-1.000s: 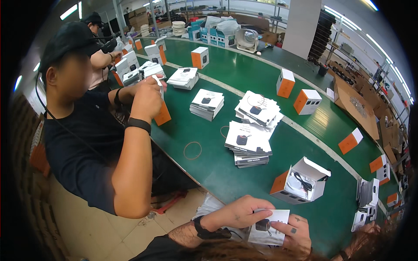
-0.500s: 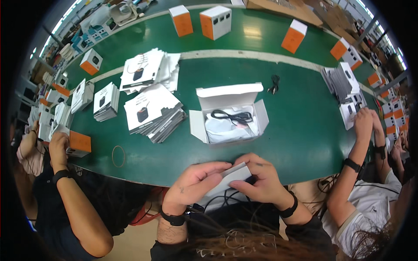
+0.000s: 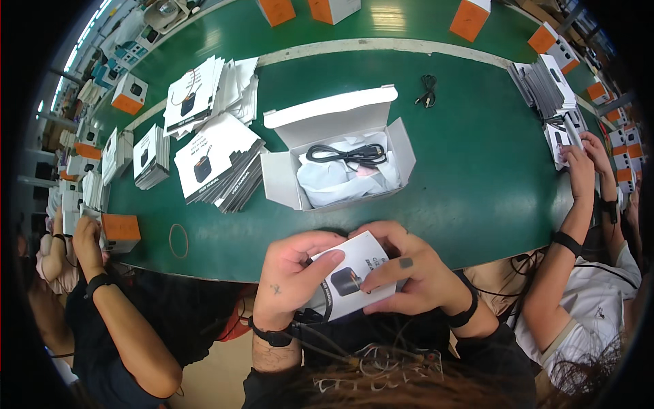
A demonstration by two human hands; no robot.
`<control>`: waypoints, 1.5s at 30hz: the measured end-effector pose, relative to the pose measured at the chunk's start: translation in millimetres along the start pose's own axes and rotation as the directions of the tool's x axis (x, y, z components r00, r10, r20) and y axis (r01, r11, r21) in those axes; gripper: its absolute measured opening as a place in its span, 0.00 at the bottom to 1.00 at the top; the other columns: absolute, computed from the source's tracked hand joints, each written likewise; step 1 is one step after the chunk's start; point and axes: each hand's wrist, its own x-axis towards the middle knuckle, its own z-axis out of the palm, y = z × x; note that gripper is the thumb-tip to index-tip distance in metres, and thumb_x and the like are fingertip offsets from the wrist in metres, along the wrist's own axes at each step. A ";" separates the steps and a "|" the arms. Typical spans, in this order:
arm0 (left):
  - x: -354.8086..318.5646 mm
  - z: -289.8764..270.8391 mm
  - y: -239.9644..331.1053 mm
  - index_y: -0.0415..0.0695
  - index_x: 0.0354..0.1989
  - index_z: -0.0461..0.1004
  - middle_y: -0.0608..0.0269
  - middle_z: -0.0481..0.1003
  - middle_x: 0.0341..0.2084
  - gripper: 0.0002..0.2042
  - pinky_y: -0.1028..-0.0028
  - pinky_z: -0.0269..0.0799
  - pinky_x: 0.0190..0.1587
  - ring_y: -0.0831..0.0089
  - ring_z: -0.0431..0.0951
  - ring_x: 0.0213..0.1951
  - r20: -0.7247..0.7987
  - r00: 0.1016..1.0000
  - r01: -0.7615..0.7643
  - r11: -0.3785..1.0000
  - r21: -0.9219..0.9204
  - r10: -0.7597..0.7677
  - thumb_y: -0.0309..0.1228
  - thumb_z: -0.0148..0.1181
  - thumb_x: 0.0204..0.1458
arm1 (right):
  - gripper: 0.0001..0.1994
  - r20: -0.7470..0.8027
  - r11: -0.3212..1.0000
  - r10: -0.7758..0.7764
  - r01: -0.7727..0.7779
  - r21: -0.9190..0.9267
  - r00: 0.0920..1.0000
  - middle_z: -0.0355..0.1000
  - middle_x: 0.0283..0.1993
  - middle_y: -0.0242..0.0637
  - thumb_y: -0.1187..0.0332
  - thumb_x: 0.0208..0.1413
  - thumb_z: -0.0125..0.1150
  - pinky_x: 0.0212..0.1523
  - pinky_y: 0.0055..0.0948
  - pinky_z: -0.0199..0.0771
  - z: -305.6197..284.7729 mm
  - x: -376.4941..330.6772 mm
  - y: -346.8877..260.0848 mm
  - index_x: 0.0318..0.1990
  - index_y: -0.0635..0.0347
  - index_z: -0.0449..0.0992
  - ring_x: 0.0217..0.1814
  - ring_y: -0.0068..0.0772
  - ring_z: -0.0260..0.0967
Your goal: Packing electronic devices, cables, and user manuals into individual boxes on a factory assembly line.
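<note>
Together, the left hand point(image 3: 289, 276) and right hand point(image 3: 412, 269), fingers partly curled, grip a thin white paper booklet point(image 3: 346, 281) picturing a black device, held at the green tabletop's point(image 3: 470, 198) near edge. Just beyond, an open white cardboard box point(image 3: 334, 117) contains a coiled black cable point(image 3: 346, 154) atop pale wrapping point(image 3: 334, 183); left of it lie stacked white booklets point(image 3: 211, 157).

Left hand point(image 3: 287, 278), right hand point(image 3: 419, 273), curled, close together
</note>
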 end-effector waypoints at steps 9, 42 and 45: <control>-2.9 -1.1 6.5 0.33 0.56 0.78 0.62 0.82 0.46 0.13 0.76 0.77 0.49 0.80 0.79 0.44 0.172 0.982 -0.061 0.996 -0.061 0.071 0.19 0.60 0.63 | 0.12 -0.312 0.959 0.138 -0.205 -0.194 0.940 0.78 0.44 0.41 0.69 0.49 0.80 0.36 0.28 0.79 15.3 6.9 -2.9 0.34 0.67 0.82 0.40 0.34 0.80; 1.1 -5.4 -12.3 0.35 0.52 0.80 0.63 0.83 0.42 0.10 0.77 0.77 0.45 0.81 0.79 0.42 0.051 0.992 -0.119 0.981 0.151 0.113 0.20 0.61 0.63 | 0.17 -0.411 0.960 0.240 -0.277 -0.033 0.879 0.78 0.31 0.39 0.65 0.54 0.77 0.27 0.27 0.74 26.3 11.3 5.7 0.41 0.61 0.73 0.30 0.23 0.78; 0.9 -0.9 -17.8 0.32 0.51 0.79 0.61 0.83 0.41 0.11 0.79 0.75 0.42 0.80 0.79 0.41 0.017 0.981 -0.192 0.946 0.261 0.194 0.17 0.62 0.61 | 0.11 -0.315 0.915 0.087 -0.201 -0.349 0.945 0.78 0.33 0.41 0.67 0.55 0.75 0.29 0.31 0.76 20.4 12.7 -0.5 0.39 0.62 0.78 0.30 0.34 0.80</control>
